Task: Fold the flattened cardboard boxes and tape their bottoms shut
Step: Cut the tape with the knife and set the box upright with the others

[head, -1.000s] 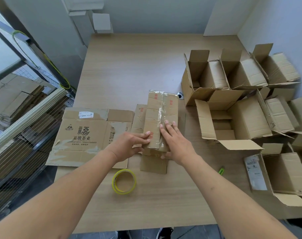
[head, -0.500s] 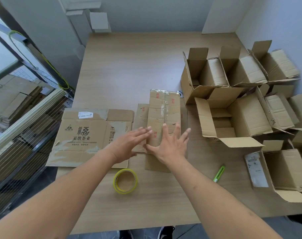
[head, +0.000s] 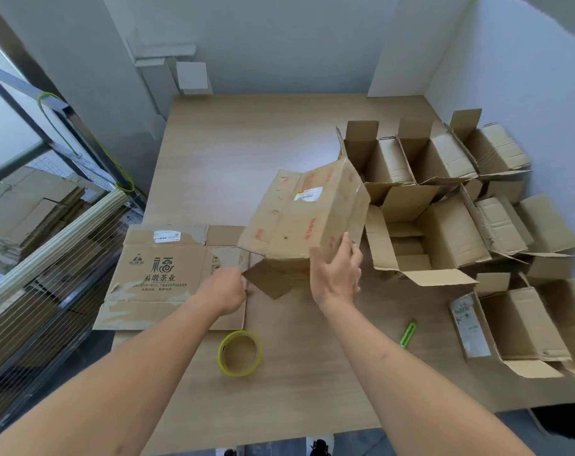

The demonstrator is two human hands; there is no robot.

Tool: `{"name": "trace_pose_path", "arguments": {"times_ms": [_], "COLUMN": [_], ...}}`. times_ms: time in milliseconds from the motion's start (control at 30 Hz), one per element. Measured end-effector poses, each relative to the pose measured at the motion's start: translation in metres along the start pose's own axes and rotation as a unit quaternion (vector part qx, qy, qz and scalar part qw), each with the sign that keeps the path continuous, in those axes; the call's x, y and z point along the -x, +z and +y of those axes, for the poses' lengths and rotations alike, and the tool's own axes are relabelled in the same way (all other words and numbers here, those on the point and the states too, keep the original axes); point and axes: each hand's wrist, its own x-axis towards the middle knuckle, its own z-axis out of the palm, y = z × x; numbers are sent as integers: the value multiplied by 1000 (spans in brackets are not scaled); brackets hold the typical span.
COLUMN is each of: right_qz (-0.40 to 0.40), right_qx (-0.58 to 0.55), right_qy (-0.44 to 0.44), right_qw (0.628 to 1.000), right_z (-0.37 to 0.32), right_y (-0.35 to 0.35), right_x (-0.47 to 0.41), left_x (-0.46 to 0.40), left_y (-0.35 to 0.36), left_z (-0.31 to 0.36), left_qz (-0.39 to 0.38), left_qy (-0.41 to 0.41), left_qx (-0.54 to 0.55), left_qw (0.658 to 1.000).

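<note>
A brown cardboard box (head: 299,215) with red print and a white label is lifted off the wooden table (head: 233,153) and tilted, its near flaps hanging down. My right hand (head: 337,274) holds its near right edge, thumb on one side and fingers curled round the other. My left hand (head: 225,289) pinches the tip of a hanging flap at the box's lower left. A flattened printed box (head: 161,271) lies on the table to the left, partly under my left hand. A roll of clear tape with a yellow core (head: 239,353) lies near the table's front edge.
Several folded, open-topped boxes (head: 444,232) crowd the right side of the table. A green utility knife (head: 407,334) lies beside my right forearm. A wire rack with stacked flat cardboard (head: 33,225) stands at the left. The far half of the table is bare wood.
Both hands were pressing the taped box flat against the table. Now they have taken hold of it, lifted it and turned it over, so the labelled side faces up.
</note>
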Motion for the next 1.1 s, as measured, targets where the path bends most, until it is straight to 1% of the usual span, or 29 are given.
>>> {"name": "trace_pose_path", "arguments": {"times_ms": [100,167,200,233,267,300,333,367,433,500,533,567,600,633,667,733,767,800,867,900,933,967,1000,1033,1100], "right_qz": [7,12,15,20,20,15,5,-8,-30,-64,-78,-81,-81,-81,-81,-66,-46,-17,26,46,62,68,63,40,-11], "right_qx": [-136,-218,-259,-300,-342,-386,-425,-455,-493,-487,-478,-463,-446,-414,-362,-198,-137,-116,-153,-173,-189,-179,-155,-115,-19], "right_qy": [19,39,56,80,102,131,157,176,196,216,225,240,248,248,237,177,151,134,125,122,113,91,64,43,31], "right_qw": [990,975,964,950,934,913,891,873,847,844,846,849,856,872,898,962,978,984,980,976,973,977,984,992,999], "right_z": [1,3,6,8,12,14,16,19,28,38,43,44,50,56,62,74,79,81,73,66,62,60,58,58,59], "right_y": [-10,-12,-12,-11,-8,-8,-8,-8,-7,-4,-2,-2,1,3,5,9,9,7,0,-5,-10,-13,-17,-19,-17], "right_x": [0,1,4,7,8,10,13,15,16,19,20,22,22,21,20,20,20,20,20,22,21,21,20,21,20], "left_x": [3,8,9,12,16,17,18,19,20,19,18,18,17,15,15,18,19,20,21,22,23,23,23,23,26], "left_y": [-7,-16,-21,-26,-31,-34,-37,-38,-40,-38,-37,-35,-33,-30,-29,-27,-25,-23,-19,-16,-15,-14,-12,-10,-6], "left_z": [6,13,17,21,25,25,25,24,23,24,24,25,24,22,21,21,22,25,29,31,33,33,35,35,37], "left_qz": [27,38,43,43,37,26,9,-11,-40,-55,-56,-52,-44,-35,-23,7,21,27,23,22,20,19,16,12,-1], "left_qy": [-17,-26,-33,-47,-67,-94,-111,-118,-119,-103,-89,-72,-58,-44,-30,7,29,51,86,90,82,71,59,51,38], "left_qx": [115,220,289,374,455,508,533,546,584,640,656,662,661,646,602,458,389,335,259,231,208,188,173,163,157], "left_qw": [993,974,956,925,887,856,839,829,802,759,747,744,747,762,797,889,921,940,962,968,975,980,983,985,987]}}
